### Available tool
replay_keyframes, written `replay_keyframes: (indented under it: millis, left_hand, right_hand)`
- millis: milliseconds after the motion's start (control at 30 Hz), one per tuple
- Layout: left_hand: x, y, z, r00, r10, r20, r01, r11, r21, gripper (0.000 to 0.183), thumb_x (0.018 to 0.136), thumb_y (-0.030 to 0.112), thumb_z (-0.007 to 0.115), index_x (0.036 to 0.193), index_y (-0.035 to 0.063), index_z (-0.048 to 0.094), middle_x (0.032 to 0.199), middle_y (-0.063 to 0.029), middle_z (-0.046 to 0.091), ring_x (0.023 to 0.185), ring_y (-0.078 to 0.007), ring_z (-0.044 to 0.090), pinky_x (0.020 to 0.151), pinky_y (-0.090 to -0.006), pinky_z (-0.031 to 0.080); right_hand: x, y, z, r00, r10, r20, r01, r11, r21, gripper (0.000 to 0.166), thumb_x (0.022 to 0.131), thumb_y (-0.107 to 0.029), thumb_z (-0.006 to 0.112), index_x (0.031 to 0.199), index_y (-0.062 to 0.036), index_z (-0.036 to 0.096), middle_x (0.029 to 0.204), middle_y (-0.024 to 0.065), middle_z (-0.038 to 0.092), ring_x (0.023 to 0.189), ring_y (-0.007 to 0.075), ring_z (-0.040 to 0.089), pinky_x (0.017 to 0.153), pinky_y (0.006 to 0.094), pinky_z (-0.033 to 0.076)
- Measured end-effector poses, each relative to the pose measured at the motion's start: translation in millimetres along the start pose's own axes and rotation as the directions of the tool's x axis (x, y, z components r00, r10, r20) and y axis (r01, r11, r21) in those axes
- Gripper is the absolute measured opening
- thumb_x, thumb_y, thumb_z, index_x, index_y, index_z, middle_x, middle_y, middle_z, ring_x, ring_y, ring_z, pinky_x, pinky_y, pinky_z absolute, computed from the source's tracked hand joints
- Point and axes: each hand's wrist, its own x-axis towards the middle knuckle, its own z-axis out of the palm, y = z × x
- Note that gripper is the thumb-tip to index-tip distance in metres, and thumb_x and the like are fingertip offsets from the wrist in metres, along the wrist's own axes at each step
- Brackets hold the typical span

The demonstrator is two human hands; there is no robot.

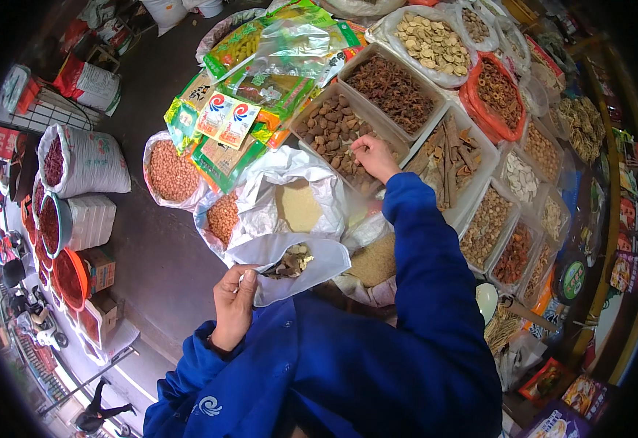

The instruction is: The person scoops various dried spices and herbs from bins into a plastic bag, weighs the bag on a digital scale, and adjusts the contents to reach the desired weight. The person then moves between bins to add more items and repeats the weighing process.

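My left hand (234, 304) grips the edge of a white cloth pouch (319, 276), held with its mouth spread before my chest. Inside the pouch lie dried spices (291, 261), dark pieces and pale yellowish ones. Over a plastic bin of brown dried pods (327, 123), my right hand (374, 156) reaches down with fingers bent and their tips close together. Whether a pod sits between those fingertips cannot be made out. Beside that bin are a tub of star anise (390, 90) and a tub of cinnamon bark (450, 159).
Sacks of peanuts (174, 171) and pale yellow grain (298, 205) stand near the pouch. Plastic food packets (267, 82) are heaped beyond them. More spice tubs (486, 227) fill the right side. Across the dark floor (143, 257) stand sacks and basins of red chillies (70, 279).
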Motion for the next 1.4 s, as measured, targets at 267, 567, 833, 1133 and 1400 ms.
replay_keyframes:
  millis: [267, 567, 833, 1133, 1400]
  left_hand:
    - [-1.6, -1.3, 3.2, 1.0, -0.018, 0.003, 0.018, 0.999, -0.043, 0.019, 0.096, 0.017, 0.05, 0.097, 0.0009, 0.06, 0.067, 0.0065, 0.046, 0.059, -0.0011, 0.034, 0.052, -0.0181, 0.026]
    - [-6.7, -3.5, 4.4, 1.0, -0.002, -0.021, 0.001, 0.999, -0.051, 0.02, 0.096, 0.018, 0.05, 0.097, 0.0006, 0.06, 0.068, 0.007, 0.048, 0.059, -0.0006, 0.033, 0.051, -0.0179, 0.025]
    - [-5.9, -7.2, 2.8, 0.999, -0.044, -0.017, 0.044, 0.999, -0.03, 0.02, 0.095, 0.018, 0.05, 0.097, 0.0008, 0.06, 0.068, 0.0053, 0.05, 0.06, -0.0007, 0.038, 0.053, -0.0174, 0.029]
    - [-3.2, -0.7, -0.3, 0.998, -0.054, 0.018, 0.054, 0.998, -0.012, 0.02, 0.096, 0.019, 0.05, 0.091, 0.0017, 0.057, 0.069, 0.0037, 0.052, 0.059, -0.0031, 0.043, 0.053, -0.0189, 0.035]
    - [8.0, -15.0, 9.6, 0.998, -0.056, -0.015, 0.055, 0.993, -0.105, 0.02, 0.096, 0.02, 0.049, 0.093, 0.0014, 0.057, 0.07, 0.0017, 0.055, 0.054, -0.0047, 0.044, 0.048, -0.0183, 0.036]
  right_hand:
    - [12.9, 2.1, 19.8, 0.986, -0.089, -0.141, 0.052, 0.969, -0.242, 0.017, 0.081, -0.008, 0.055, 0.093, -0.0047, 0.066, 0.081, 0.017, 0.064, 0.08, 0.0344, 0.062, 0.073, 0.0392, 0.049]
    - [22.1, 7.6, 26.6, 0.985, -0.155, -0.072, 0.09, 0.828, -0.554, 0.019, 0.075, 0.003, 0.055, 0.092, -0.0031, 0.063, 0.101, 0.0199, 0.057, 0.091, 0.0404, 0.055, 0.077, 0.045, 0.047]
    - [20.9, 13.9, 22.4, 0.966, -0.255, -0.04, 0.192, 0.814, -0.548, 0.016, 0.076, 0.002, 0.055, 0.09, -0.0003, 0.062, 0.096, 0.0215, 0.058, 0.089, 0.0393, 0.056, 0.077, 0.0453, 0.047]
    - [19.8, 6.5, 17.3, 0.975, -0.213, -0.059, 0.133, 0.777, -0.615, 0.017, 0.079, -0.003, 0.054, 0.094, -0.0015, 0.062, 0.089, 0.0182, 0.061, 0.079, 0.0336, 0.059, 0.072, 0.0419, 0.049]
    - [-108.9, -148.8, -3.8, 0.847, -0.302, 0.438, 0.109, 0.904, 0.413, 0.017, 0.088, 0.002, 0.049, 0.101, -0.0029, 0.059, 0.094, 0.0053, 0.057, 0.073, 0.0125, 0.061, 0.062, 0.0239, 0.049]
